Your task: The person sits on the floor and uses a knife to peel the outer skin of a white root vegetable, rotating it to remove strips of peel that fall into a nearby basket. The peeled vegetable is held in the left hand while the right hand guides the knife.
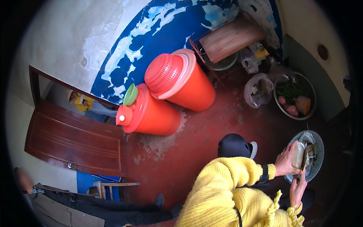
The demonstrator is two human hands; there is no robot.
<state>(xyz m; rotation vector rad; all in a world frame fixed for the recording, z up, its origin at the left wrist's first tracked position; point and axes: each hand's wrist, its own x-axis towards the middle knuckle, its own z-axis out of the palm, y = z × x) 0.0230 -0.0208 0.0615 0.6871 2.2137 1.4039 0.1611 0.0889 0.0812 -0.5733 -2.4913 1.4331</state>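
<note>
My left hand [285, 160] is wrapped round a pale, smooth, oblong piece, which looks like a white radish [298, 155], over a speckled basin [319, 151]. From below, the fingers of my right hand [298, 192] close on what looks like a knife [305, 156]; its narrow dark blade lies along the side of the radish. Thin pale strips and a clear plastic bag [309, 137] lie in the basin, partly hidden by the hands. My sleeves are yellow knit, and a dark band circles the left wrist.
A metal bowl [313, 106] of greens and orange and pinkish pieces stands beyond the basin, beside a plastic bag [258, 90]. Two red lidded buckets [196, 89] stand by the wall, near a rack with a wooden board [232, 39]. People are by the doorway and at lower left.
</note>
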